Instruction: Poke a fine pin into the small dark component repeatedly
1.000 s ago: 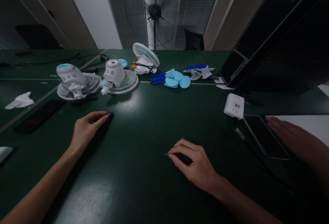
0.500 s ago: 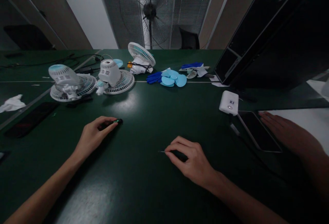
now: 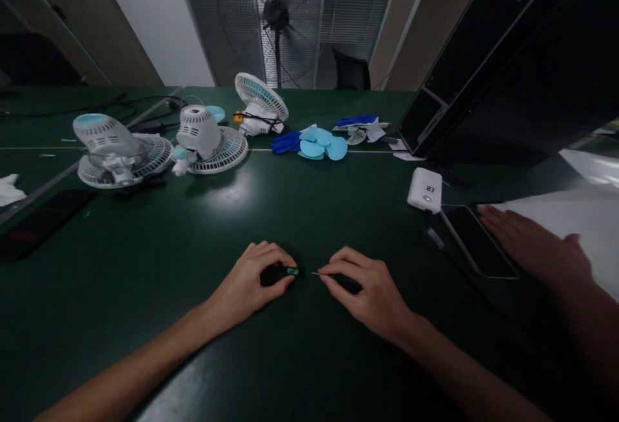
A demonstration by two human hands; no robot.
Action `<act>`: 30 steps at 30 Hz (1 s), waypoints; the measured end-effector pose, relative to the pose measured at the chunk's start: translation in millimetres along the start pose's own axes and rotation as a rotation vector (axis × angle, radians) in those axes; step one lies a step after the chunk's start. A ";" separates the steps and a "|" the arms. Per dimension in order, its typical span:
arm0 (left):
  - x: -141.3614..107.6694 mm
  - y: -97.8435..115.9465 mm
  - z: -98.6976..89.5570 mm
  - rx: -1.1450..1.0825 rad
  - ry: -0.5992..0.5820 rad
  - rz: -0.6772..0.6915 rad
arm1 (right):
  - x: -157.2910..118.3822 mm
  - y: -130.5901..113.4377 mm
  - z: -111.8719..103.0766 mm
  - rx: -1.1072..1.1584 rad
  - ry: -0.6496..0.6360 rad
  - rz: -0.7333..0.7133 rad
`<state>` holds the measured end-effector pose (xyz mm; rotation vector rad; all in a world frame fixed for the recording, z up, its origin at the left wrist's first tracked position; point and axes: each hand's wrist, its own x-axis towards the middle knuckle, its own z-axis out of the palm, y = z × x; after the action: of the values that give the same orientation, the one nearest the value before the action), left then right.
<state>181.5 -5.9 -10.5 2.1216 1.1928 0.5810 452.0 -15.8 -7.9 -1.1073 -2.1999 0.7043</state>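
Observation:
Near the middle of the dark green table [image 3: 232,222], my left hand [image 3: 256,273] pinches a small dark piece with a green part [image 3: 293,271] between thumb and fingers. Facing it from the right, my right hand [image 3: 362,283] is closed on a thin metal pin [image 3: 314,273], whose tip points left. A short gap separates the pin tip and the small green piece. The fingers hide the pin's other end, and the piece is too small to make out in detail.
Small white fans [image 3: 217,151] lie at the back left. Behind are light blue fan blades [image 3: 322,143] and blue gloves [image 3: 286,142]. A white power bank [image 3: 425,190], a phone [image 3: 478,241] and another person's hand [image 3: 536,241] are at right, beside a large black screen [image 3: 522,67].
My left hand has moved right and nearer to me with the small green piece, and is now close to the pin. My right hand has barely moved. The view has shifted slightly.

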 end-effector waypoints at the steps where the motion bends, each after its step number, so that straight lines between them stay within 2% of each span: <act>1: -0.7 1.7 0.2 0.005 -0.005 0.007 | -0.2 2.0 0.1 -0.004 0.001 0.000; 9: -0.3 6.4 -0.1 0.024 -0.046 -0.032 | 3.7 1.2 8.3 0.014 0.001 -0.015; 21: -2.6 0.4 0.8 0.027 -0.046 0.031 | 7.4 -1.2 13.3 0.005 -0.013 -0.039; 27: -0.8 1.3 0.9 0.036 -0.066 0.036 | 10.8 -9.3 13.1 0.206 0.110 -0.028; 30: -0.5 2.4 0.8 0.038 -0.069 0.027 | 9.9 -9.4 9.8 0.213 0.135 -0.031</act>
<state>183.2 -7.5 -9.4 2.1747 1.1469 0.4973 435.3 -14.4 -6.0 -0.9817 -1.9740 0.8053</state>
